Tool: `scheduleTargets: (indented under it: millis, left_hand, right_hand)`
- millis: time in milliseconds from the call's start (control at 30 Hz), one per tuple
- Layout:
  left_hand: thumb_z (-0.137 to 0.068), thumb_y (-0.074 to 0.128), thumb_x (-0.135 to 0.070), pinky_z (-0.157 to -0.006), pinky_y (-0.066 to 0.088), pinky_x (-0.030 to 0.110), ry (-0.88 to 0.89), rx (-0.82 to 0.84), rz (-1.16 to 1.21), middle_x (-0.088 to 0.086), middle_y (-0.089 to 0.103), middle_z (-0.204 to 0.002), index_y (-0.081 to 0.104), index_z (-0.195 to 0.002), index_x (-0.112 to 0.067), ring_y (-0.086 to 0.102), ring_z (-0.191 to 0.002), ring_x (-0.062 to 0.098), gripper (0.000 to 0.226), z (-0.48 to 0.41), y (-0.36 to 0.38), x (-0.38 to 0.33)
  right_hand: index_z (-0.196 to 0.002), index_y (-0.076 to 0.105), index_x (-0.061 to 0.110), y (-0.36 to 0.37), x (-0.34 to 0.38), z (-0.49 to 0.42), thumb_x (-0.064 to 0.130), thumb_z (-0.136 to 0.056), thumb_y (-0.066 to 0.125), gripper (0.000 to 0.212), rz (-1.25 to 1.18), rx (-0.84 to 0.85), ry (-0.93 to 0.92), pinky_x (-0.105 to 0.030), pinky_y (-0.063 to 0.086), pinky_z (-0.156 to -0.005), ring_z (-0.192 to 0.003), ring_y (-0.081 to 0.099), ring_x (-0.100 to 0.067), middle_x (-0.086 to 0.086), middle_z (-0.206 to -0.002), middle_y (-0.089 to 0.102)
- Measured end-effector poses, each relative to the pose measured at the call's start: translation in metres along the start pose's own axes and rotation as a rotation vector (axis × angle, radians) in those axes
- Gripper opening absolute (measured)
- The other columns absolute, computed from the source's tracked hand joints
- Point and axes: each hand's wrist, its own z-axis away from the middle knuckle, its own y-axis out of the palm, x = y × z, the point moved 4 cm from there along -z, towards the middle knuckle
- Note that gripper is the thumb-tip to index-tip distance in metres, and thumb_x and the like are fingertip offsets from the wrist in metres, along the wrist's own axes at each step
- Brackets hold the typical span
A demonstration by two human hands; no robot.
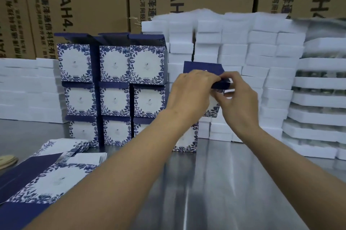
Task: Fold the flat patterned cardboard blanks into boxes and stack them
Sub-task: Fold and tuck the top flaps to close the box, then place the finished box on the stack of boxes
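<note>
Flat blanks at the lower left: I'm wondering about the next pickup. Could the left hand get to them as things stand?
Probably yes, once it lets go. The flat blanks lie uncovered on the table, but the left hand is busy holding the box with the right hand.

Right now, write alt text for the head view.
Both hands, left and right, fold a blue flap on a patterned box held above a steel table. Left stand stacked boxes and flat blanks; behind, white foam blocks.
</note>
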Motion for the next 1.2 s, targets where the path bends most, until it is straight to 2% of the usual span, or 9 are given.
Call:
scheduleTargets:
  millis: [133, 333, 433, 533, 633, 700, 1000, 1100, 1200]
  left_hand:
    - [-0.105, 0.051, -0.009, -0.113, 0.044, 0.044, -0.142, 0.095, 0.117, -0.007, 0.051, -0.156, 0.052, -0.152, -0.031, 0.048, -0.141, 0.019, 0.052, -0.005, -0.007, 0.037]
    - [-0.105, 0.051, -0.052, -0.087, 0.053, 0.039, -0.362, 0.545, -0.001, -0.011, 0.07, -0.118, 0.065, -0.117, -0.047, 0.066, -0.099, 0.009, 0.019, 0.059, -0.072, 0.129]
    - [-0.079, 0.035, -0.097, -0.095, 0.052, 0.037, -0.567, 0.878, -0.219, -0.013, 0.068, -0.119, 0.064, -0.11, -0.044, 0.064, -0.102, 0.009, 0.068, 0.132, -0.082, 0.156]
    - [-0.036, 0.007, -0.117, -0.103, 0.047, 0.032, -0.779, 1.126, -0.355, -0.008, 0.058, -0.145, 0.049, -0.14, -0.046, 0.059, -0.126, 0.016, 0.133, 0.208, -0.074, 0.169]
    - [-0.074, 0.037, -0.1, -0.113, 0.042, 0.034, -0.901, 1.16, -0.339, -0.001, 0.039, -0.167, 0.019, -0.164, -0.046, 0.045, -0.148, 0.027, 0.106, 0.256, -0.063, 0.166]
    - [-0.082, 0.044, -0.088, -0.108, 0.045, 0.037, -0.9, 1.096, -0.384, -0.001, 0.045, -0.162, 0.026, -0.161, -0.043, 0.049, -0.144, 0.029, 0.092, 0.264, -0.061, 0.162]
    - [-0.091, 0.058, -0.071, -0.088, 0.051, 0.029, -0.832, 1.045, -0.342, 0.005, 0.069, -0.123, 0.07, -0.119, -0.019, 0.067, -0.109, 0.023, 0.06, 0.21, -0.094, 0.137]
    - [-0.105, 0.053, -0.033, -0.087, 0.057, 0.035, -0.703, 0.993, -0.423, 0.004, 0.063, -0.094, 0.06, -0.099, -0.011, 0.065, -0.091, 0.024, 0.023, 0.168, -0.121, 0.124]
    - [-0.105, 0.051, -0.013, -0.081, 0.055, 0.042, -0.596, 0.736, -0.568, 0.012, 0.059, -0.091, 0.054, -0.088, -0.006, 0.06, -0.086, 0.034, 0.019, 0.112, -0.168, 0.118]
  right_hand:
    - [-0.135, 0.056, 0.037, 0.05, -0.031, -0.026, 0.026, -0.095, 0.077, 0.047, 0.137, 0.227, 0.11, -0.043, 0.055, -0.086, -0.1, 0.065, -0.025, 0.0, -0.118, 0.07]
    - [-0.151, 0.037, 0.04, 0.087, -0.054, -0.026, 0.023, -0.093, 0.079, 0.074, 0.217, 0.289, 0.096, -0.047, 0.054, -0.087, -0.106, 0.064, -0.032, -0.008, -0.125, 0.062]
    - [-0.157, 0.025, 0.044, 0.094, -0.057, -0.028, 0.021, -0.093, 0.081, 0.088, 0.175, 0.251, 0.108, -0.049, 0.055, -0.089, -0.105, 0.065, -0.035, -0.011, -0.129, 0.062]
    - [-0.159, 0.02, 0.048, 0.097, -0.058, -0.03, 0.019, -0.091, 0.082, 0.097, 0.103, 0.259, 0.125, -0.046, 0.054, -0.087, -0.1, 0.066, -0.034, -0.01, -0.116, 0.067]
    - [-0.158, 0.012, 0.058, 0.095, -0.062, -0.024, 0.013, -0.089, 0.082, 0.108, 0.001, 0.303, 0.176, -0.049, 0.057, -0.087, -0.094, 0.068, -0.033, -0.003, -0.101, 0.065]
    - [-0.156, 0.008, 0.064, 0.089, -0.064, -0.018, 0.015, -0.091, 0.08, 0.108, -0.01, 0.303, 0.184, -0.05, 0.058, -0.089, -0.094, 0.07, -0.032, -0.005, -0.111, 0.064]
    - [-0.153, 0.018, 0.06, 0.034, -0.069, 0.026, 0.024, -0.097, 0.069, 0.083, 0.029, 0.357, 0.144, -0.045, 0.055, -0.084, -0.103, 0.063, -0.027, -0.004, -0.118, 0.061]
    - [-0.151, 0.027, 0.056, 0.003, -0.063, 0.045, 0.025, -0.099, 0.069, 0.073, 0.088, 0.423, 0.134, -0.04, 0.051, -0.085, -0.104, 0.062, -0.025, -0.004, -0.119, 0.061]
    - [-0.147, 0.04, 0.047, -0.03, -0.05, 0.068, 0.026, -0.1, 0.067, 0.058, 0.103, 0.457, 0.154, -0.042, 0.053, -0.09, -0.106, 0.063, -0.024, -0.002, -0.12, 0.062]
